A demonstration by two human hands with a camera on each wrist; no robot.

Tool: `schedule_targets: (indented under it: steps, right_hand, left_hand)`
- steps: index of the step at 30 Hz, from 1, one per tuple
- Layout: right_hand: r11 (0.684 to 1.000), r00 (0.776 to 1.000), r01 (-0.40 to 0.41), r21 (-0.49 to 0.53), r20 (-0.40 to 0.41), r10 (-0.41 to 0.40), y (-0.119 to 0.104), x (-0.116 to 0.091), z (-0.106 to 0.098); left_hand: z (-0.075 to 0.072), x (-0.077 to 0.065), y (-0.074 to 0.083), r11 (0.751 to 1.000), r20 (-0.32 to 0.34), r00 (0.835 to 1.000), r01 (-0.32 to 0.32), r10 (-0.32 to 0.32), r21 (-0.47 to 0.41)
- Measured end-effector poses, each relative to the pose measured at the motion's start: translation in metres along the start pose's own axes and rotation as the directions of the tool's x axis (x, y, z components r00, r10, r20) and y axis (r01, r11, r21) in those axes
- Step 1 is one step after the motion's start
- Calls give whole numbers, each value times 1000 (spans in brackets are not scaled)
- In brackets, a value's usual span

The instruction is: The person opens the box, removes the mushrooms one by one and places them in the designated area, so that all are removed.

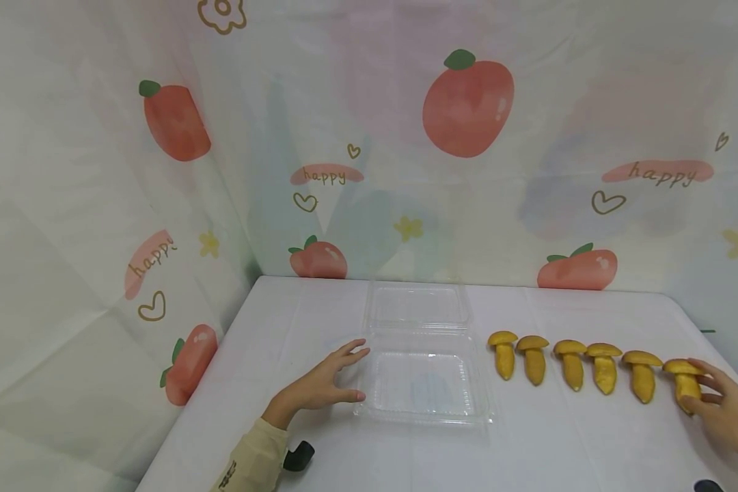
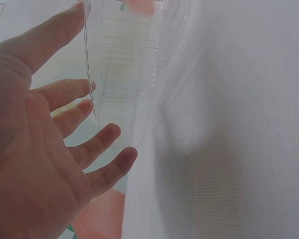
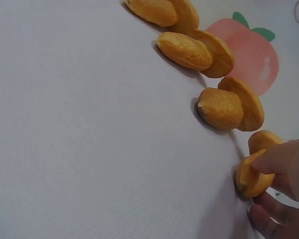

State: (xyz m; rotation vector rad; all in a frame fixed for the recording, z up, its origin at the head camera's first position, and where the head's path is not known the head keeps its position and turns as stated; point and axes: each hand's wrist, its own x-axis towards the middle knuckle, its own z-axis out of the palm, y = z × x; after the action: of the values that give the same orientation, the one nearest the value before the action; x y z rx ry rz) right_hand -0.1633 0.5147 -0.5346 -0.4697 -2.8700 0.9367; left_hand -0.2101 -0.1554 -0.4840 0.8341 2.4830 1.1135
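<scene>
A clear plastic clamshell box [image 1: 427, 417] lies unfolded on the white table, its lid [image 1: 417, 304] laid back toward the wall. At the box's left edge is my left hand [image 1: 322, 386], fingers spread and holding nothing; the fingertips are close to the rim [image 2: 89, 64], and whether they touch is hard to tell. To the right of the box, several yellow mushrooms [image 1: 570, 365] lie in a row, caps toward the wall. My right hand [image 1: 728, 413] pinches the rightmost mushroom [image 1: 684, 383] at its stem, thumb [image 3: 279, 158] on top.
A white cloth covers the table [image 1: 541, 444]. Behind it and to the left hang printed curtains [image 1: 375, 102] with red fruit. A small black object [image 1: 298, 456] shows beside my left sleeve [image 1: 255, 454].
</scene>
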Motion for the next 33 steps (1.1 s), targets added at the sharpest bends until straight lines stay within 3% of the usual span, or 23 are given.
schedule_targets:
  steps: [12, 21, 33]
  right_hand:
    - [998, 997, -59, -13, 39, 59, 6, 7, 7]
    - [999, 999, -33, -27, 33, 34, -10, -4, 0]
    - [998, 997, -50, -36, 60, 52, -7, -2, -3]
  left_hand:
    - [-1, 0, 1, 1000, 3, 1000, -3, 3, -3]
    - [0, 1, 1, 1000, 2, 1000, 0, 0, 6]
    - [-1, 1, 3, 1000, -1, 1000, 1, -1, 28]
